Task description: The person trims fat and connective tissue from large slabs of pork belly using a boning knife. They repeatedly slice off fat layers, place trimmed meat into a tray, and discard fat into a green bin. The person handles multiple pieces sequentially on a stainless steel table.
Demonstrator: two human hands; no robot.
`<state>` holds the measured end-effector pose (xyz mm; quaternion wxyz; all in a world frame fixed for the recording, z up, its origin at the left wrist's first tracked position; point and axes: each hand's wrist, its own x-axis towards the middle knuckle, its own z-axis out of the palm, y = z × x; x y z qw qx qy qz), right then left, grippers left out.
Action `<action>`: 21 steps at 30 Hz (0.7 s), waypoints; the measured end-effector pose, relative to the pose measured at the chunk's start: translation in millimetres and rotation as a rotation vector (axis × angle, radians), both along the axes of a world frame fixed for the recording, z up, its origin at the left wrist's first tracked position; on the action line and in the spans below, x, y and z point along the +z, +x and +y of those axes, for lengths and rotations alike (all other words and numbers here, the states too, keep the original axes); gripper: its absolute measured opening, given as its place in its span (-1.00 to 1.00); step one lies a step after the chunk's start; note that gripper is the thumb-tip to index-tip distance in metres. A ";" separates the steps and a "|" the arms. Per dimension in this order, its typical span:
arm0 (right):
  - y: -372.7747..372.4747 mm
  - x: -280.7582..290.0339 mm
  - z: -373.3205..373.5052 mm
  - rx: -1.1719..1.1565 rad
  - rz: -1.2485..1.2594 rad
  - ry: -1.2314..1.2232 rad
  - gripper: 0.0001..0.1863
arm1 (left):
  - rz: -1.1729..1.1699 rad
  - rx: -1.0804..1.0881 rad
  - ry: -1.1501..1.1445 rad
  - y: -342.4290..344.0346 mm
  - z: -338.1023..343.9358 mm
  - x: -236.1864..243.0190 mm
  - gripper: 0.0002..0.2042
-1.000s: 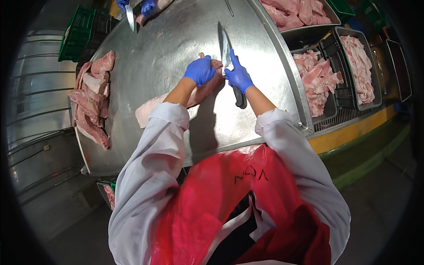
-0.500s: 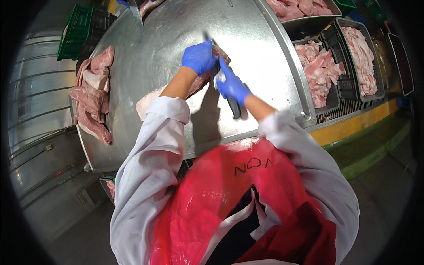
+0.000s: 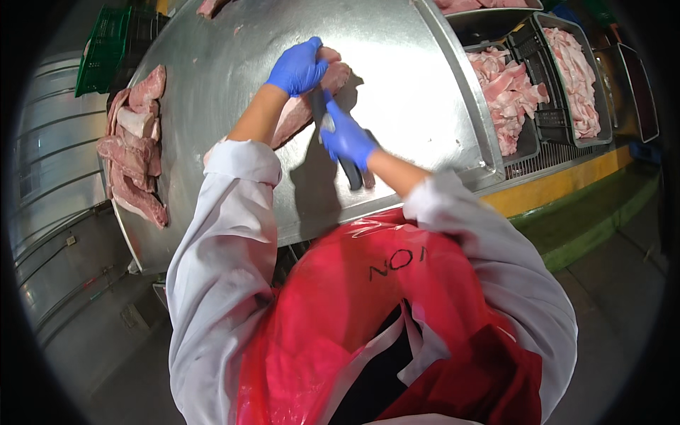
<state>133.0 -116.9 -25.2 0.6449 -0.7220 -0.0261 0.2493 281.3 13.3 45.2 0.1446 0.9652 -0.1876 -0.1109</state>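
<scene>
A long slab of raw pink meat [image 3: 294, 119] lies slantwise on the steel table, partly beneath my left forearm. My left hand [image 3: 297, 67], in a blue glove, is closed on its far part, fingers curled over the top. In my gloved right hand [image 3: 347, 138] is a knife [image 3: 350, 175], its black handle end sticking out toward me below the palm. The blade points away from me and rests against the right side of the meat, just below my left hand. How deep the edge sits in the meat cannot be seen.
The metal table [image 3: 425, 127] has a raised right rim. Several meat pieces [image 3: 134, 145] are heaped at its left edge, near a green crate [image 3: 106, 53]. Right of the table stand a bin of meat trimmings [image 3: 504, 99] and a dark crate of pale strips [image 3: 570, 81].
Both hands and the knife now appear further left, and the whole view has shifted slightly. More of the meat's far end shows beside my left hand. The blade no longer sticks out beyond that hand.
</scene>
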 end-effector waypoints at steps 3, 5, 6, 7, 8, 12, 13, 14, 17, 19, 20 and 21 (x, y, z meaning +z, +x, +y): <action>69.9 -12.8 19.4 0.016 -0.045 -0.184 -0.39 | -0.033 -0.014 -0.102 1.2 -17.5 15.5 -0.69; 54.4 -27.5 34.9 -0.039 -0.247 -0.236 -0.40 | -0.057 0.088 -0.153 5.5 -12.1 17.0 -0.69; 24.6 -31.9 41.1 -0.083 -0.375 -0.246 -0.31 | -0.075 0.138 -0.259 5.6 -4.3 15.0 -0.68; -3.0 -5.4 31.0 0.055 -0.143 -0.111 -0.21 | -0.089 0.143 -0.310 2.0 5.0 12.3 -0.67; -28.5 27.7 16.0 0.155 0.098 -0.020 -0.08 | -0.104 0.132 -0.363 -3.0 5.3 16.0 -0.66; 35.9 -2.5 47.1 0.104 -0.078 -0.125 -0.17 | -0.135 0.145 -0.424 -9.8 12.1 5.0 -0.67; 47.4 -6.3 53.5 0.061 -0.195 -0.128 -0.20 | -0.202 0.236 -0.473 -11.9 12.6 0.2 -0.69; 44.6 -10.3 61.8 0.055 -0.085 -0.115 -0.21 | -0.271 0.328 -0.520 -15.5 9.5 -6.1 -0.72; -20.5 -30.4 72.7 0.079 -0.191 -0.150 -0.31 | -0.448 0.570 -0.753 -42.2 -14.8 -6.9 -0.80; -40.2 -69.2 74.6 0.069 -0.436 -0.200 -0.39 | -0.672 0.335 -0.907 -61.5 -28.0 -14.4 -0.86; -26.6 -81.4 75.1 0.069 -0.429 -0.219 -0.43 | -0.531 0.476 -0.934 -78.7 -42.2 -2.6 -0.85; 8.1 -62.8 81.2 0.113 -0.224 -0.191 -0.52 | -0.558 0.502 -0.888 -84.7 -42.1 -9.7 -0.84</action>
